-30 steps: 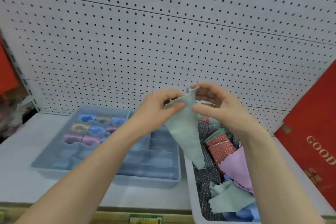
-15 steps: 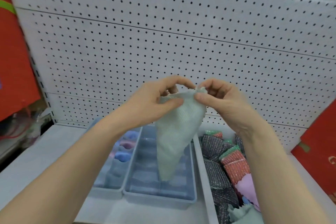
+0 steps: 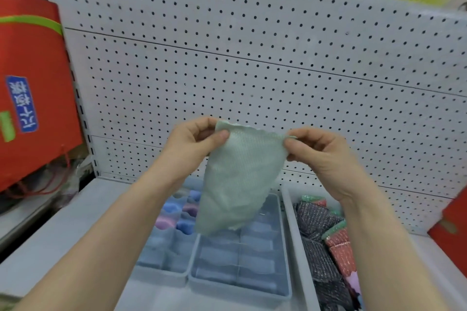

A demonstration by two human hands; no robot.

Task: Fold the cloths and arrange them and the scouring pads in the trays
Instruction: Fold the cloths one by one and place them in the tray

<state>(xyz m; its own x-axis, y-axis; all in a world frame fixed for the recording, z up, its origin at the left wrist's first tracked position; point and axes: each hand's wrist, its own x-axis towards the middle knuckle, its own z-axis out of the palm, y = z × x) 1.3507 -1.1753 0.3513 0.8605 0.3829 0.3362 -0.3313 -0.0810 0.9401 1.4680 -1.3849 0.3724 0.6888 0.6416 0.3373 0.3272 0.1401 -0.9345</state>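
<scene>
White perforated metal back panel (image 3: 252,70), filling most of the view; pale grey shelf (image 3: 70,222) beneath it, bearing all the containers; red carrier bag (image 3: 35,78) with a blue label, standing beyond the shelf's left end; white bin (image 3: 294,235) at the right of the shelf, holding dark scouring pads (image 3: 318,250), red glittered pads (image 3: 341,252) and a lilac cloth (image 3: 353,283) towards the front; two blue-grey divided trays side by side and touching, just left of the bin: right tray (image 3: 237,290), and left tray (image 3: 161,276), whose rear compartments hold rolled cloths (image 3: 171,207) in blue and pink. Pale green cloth (image 3: 235,184), waffle-textured with a scalloped edge, held in the air above the trays and in front of the panel, hanging down to a narrower lower end; left hand (image 3: 192,144) pinching its upper left corner between thumb and curled fingers; right hand (image 3: 326,156) pinching its upper right corner in the same way; top edge spread between the two hands.
</scene>
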